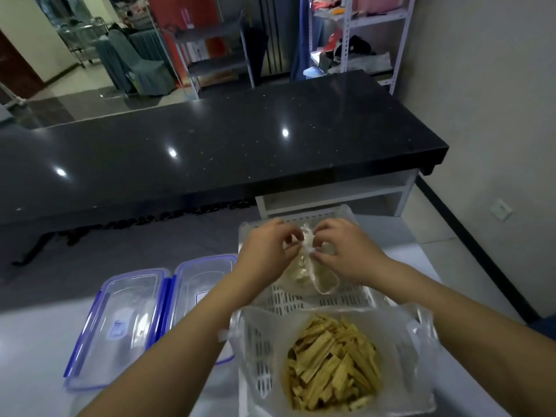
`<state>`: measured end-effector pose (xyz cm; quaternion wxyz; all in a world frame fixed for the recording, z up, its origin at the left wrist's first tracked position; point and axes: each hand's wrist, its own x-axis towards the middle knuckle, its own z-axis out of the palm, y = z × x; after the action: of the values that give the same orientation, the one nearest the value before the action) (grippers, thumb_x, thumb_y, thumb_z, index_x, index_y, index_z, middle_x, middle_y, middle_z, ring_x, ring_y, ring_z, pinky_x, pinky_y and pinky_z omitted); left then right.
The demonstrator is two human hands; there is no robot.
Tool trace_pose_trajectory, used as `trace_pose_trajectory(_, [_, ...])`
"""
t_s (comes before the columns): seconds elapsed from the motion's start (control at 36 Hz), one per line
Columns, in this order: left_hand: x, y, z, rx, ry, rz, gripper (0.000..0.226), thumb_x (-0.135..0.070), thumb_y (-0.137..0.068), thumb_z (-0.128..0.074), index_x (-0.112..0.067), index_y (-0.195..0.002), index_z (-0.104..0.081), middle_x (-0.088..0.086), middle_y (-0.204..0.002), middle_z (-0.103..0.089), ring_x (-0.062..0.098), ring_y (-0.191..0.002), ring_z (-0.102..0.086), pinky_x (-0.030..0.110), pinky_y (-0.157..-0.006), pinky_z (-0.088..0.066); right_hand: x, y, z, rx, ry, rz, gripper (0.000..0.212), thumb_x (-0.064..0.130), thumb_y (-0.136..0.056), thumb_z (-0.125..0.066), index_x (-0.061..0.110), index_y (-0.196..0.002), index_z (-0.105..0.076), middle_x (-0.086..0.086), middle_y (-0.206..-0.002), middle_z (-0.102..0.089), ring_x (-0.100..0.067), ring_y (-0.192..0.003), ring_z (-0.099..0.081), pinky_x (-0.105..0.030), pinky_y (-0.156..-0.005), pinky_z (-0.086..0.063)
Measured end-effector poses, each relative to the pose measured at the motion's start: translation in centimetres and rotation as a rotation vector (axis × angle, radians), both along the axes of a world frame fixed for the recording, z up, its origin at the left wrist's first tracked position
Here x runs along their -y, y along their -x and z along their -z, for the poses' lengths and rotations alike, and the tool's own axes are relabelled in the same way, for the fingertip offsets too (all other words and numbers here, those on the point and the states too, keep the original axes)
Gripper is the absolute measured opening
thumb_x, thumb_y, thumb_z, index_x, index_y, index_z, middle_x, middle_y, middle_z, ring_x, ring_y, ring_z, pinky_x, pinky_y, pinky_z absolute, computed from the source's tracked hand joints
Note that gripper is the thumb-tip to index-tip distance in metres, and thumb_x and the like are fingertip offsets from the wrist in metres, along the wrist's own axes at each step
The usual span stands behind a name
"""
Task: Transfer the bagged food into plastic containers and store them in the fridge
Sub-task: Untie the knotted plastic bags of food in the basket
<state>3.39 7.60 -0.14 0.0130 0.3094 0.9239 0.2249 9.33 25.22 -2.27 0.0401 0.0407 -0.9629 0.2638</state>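
Note:
A white slotted basket stands on the light table. In its far half lies a small clear bag of pale food, tied in a knot at the top. My left hand and my right hand both pinch that knot, fingertips almost touching. In the near half of the basket an open clear bag of yellow-brown sticks sits upright. Left of the basket lie two clear plastic containers with blue clips, one nearer me and one beside the basket; my left forearm hides part of the second.
A black stone counter runs across the far side, with a white shelf frame under its right end. A wall with a socket is to the right. Shelving and chairs stand in the background.

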Motion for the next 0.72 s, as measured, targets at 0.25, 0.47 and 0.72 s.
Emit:
trace_pose_trajectory(0.25, [1.5,-0.6,-1.8,-0.175,-0.236,-0.036,0.008,-0.023,-0.09,-0.062,-0.022,-0.096,-0.068,-0.01,-0.077,-0.064,0.015,-0.068,-0.06,0.029,-0.061,-0.048,-1.7,-1.4,-5.7,-0.107,0.378,0.11,0.029,0.012,-0.085,-0.069,0.023,-0.064,-0.051,-0.003,-0.101,-0.062,-0.018,-0.098,-0.06,-0.032,-0.089,-0.047])
trace_pose_trajectory(0.47, [4.4,-1.2,0.2,0.251,-0.531,-0.377,0.024,-0.009,-0.095,-0.058,-0.021,-0.076,-0.067,0.007,-0.076,-0.068,0.005,-0.062,-0.055,0.013,-0.054,-0.043,-5.9,-3.5,-3.1,-0.105,0.525,0.31,0.034,0.03,-0.093,-0.066,0.002,-0.073,-0.067,-0.015,-0.08,-0.065,-0.025,-0.077,-0.061,-0.042,-0.077,-0.05])
trace_pose_trajectory(0.72, [4.5,-1.3,-3.2,0.485,-0.676,-0.189,0.006,-0.007,-0.09,-0.067,-0.012,-0.089,-0.07,0.006,-0.095,-0.069,0.013,-0.089,-0.064,0.025,-0.08,-0.049,-6.9,-4.5,-5.2,-0.032,0.444,0.15,0.018,0.014,-0.097,-0.059,0.018,-0.089,-0.074,0.001,-0.106,-0.065,-0.013,-0.103,-0.061,-0.029,-0.091,-0.047])
